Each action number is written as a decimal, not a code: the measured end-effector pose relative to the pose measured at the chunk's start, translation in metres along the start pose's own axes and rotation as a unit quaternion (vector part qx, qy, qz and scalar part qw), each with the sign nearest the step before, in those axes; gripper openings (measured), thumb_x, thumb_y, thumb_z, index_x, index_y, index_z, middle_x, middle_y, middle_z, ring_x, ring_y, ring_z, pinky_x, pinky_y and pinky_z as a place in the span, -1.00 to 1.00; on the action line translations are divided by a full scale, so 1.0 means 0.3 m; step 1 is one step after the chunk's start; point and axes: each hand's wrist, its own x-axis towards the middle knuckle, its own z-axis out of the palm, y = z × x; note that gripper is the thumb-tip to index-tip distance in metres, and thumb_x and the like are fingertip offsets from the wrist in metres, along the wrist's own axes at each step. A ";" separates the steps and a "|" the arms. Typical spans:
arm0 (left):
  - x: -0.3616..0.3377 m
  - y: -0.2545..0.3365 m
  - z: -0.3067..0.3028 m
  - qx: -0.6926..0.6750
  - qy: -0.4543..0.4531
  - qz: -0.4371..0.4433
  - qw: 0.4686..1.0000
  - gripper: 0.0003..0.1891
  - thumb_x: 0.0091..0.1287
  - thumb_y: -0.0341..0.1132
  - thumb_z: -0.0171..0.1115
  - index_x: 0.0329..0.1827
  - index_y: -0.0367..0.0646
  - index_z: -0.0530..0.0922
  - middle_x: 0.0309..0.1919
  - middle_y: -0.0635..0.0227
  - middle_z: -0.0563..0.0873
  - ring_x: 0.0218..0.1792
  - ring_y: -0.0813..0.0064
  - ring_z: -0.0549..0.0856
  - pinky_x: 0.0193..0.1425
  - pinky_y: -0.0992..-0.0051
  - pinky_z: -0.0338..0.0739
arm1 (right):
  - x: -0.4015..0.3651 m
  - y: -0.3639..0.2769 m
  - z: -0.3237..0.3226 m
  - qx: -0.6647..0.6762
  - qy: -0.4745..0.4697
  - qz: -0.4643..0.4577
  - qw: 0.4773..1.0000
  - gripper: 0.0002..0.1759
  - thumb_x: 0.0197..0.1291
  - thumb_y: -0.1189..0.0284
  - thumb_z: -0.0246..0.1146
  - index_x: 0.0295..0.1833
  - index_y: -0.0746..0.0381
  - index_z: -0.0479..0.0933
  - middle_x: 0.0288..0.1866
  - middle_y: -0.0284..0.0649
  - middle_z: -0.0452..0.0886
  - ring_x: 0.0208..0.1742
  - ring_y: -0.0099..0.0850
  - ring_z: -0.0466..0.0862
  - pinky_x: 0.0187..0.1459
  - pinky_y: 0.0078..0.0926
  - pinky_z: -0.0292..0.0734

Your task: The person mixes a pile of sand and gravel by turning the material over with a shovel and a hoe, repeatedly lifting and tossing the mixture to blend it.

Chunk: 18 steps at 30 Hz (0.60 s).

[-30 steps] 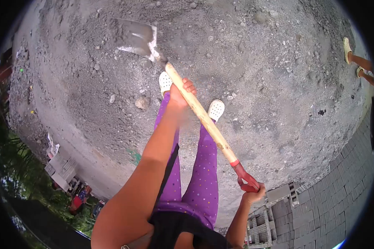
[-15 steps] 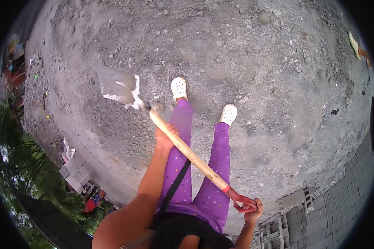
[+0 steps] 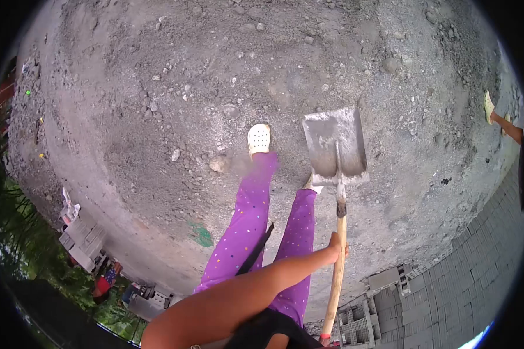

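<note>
A square-bladed shovel points away from me, right of my legs. Its grey metal blade has whitish, worn edges and carries no visible pile. My left hand reaches across my body and is closed around the pale wooden shaft, below the dark socket. The red end of the shaft shows at the bottom edge of the view, beside my black top. My right hand is not visible there. The blade partly covers my right white clog; my left white clog stands on the grey gravelly ground.
Stones lie scattered about, including a larger one near my left foot. Grey concrete blocks are stacked at lower right, with more blocks at lower left. Another person's foot in a pale clog is at far right.
The shovel has swung from my left across to my right, its blade now pointing forward. My left hand moved right with the shaft. The red handle and my right hand shifted down toward the frame edge.
</note>
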 end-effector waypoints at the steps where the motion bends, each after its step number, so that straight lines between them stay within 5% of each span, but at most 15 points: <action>1: 0.027 0.188 0.027 -0.001 0.049 0.089 0.995 -0.42 0.27 0.16 -0.51 -0.48 -0.13 0.35 -0.76 0.26 0.37 -0.74 0.31 0.39 -0.64 0.27 0.34 | 0.048 -0.003 0.118 0.034 -0.043 0.012 0.998 -0.58 0.09 0.07 -0.12 -0.52 0.17 0.40 -0.78 -0.29 0.32 -0.72 -0.38 0.38 -0.59 -0.37 0.39; 3: 0.137 0.770 -0.001 -0.011 -0.051 0.209 0.977 -0.38 0.28 0.22 -0.53 -0.45 -0.10 0.37 -0.72 0.25 0.41 -0.70 0.30 0.43 -0.57 0.18 0.37 | 0.043 -0.017 0.551 0.024 -0.094 0.030 0.995 -0.64 0.05 0.11 -0.13 -0.59 0.12 0.32 -0.79 -0.34 0.27 -0.72 -0.40 0.36 -0.61 -0.34 0.33; 4: 0.010 1.014 0.060 -0.021 0.008 0.202 0.979 -0.38 0.28 0.21 -0.55 -0.45 -0.11 0.36 -0.69 0.26 0.42 -0.65 0.32 0.43 -0.51 0.22 0.38 | -0.008 -0.037 0.840 0.011 -0.108 0.052 0.993 -0.67 0.04 0.13 -0.12 -0.63 0.10 0.25 -0.79 -0.36 0.25 -0.75 -0.41 0.30 -0.62 -0.36 0.28; 5: -0.122 1.177 0.139 -0.033 0.064 0.206 0.976 -0.37 0.28 0.21 -0.58 -0.44 -0.12 0.34 -0.65 0.27 0.43 -0.60 0.33 0.44 -0.45 0.25 0.40 | -0.019 -0.060 0.928 0.012 -0.110 0.042 0.993 -0.66 0.05 0.13 -0.11 -0.63 0.09 0.25 -0.79 -0.35 0.25 -0.75 -0.41 0.30 -0.61 -0.34 0.28; 6: -0.120 1.247 0.166 -0.053 0.001 0.256 0.965 -0.42 0.29 0.15 -0.57 -0.45 -0.12 0.32 -0.65 0.29 0.42 -0.61 0.34 0.43 -0.46 0.26 0.38 | -0.003 -0.083 1.027 0.011 -0.122 0.034 0.992 -0.65 0.05 0.12 -0.10 -0.64 0.09 0.26 -0.78 -0.35 0.26 -0.75 -0.40 0.29 -0.60 -0.33 0.29; 13: -0.270 1.233 0.233 -0.051 -0.134 0.287 0.947 -0.61 0.25 -0.10 -0.48 -0.52 -0.10 0.29 -0.66 0.32 0.38 -0.64 0.39 0.39 -0.47 0.34 0.34 | 0.063 -0.158 1.087 0.037 -0.207 -0.111 0.971 -0.63 0.09 0.11 -0.08 -0.60 0.12 0.29 -0.77 -0.28 0.29 -0.74 -0.35 0.31 -0.56 -0.33 0.32; 18: -0.401 1.071 0.033 -0.068 -0.150 0.320 0.933 -0.70 0.23 -0.16 -0.35 -0.54 -0.05 0.31 -0.68 0.43 0.34 -0.63 0.48 0.36 -0.46 0.41 0.32 | 0.159 -0.130 0.899 0.049 -0.244 -0.071 0.966 -0.63 0.09 0.11 -0.08 -0.54 0.18 0.28 -0.76 -0.24 0.32 -0.74 -0.35 0.32 -0.57 -0.37 0.33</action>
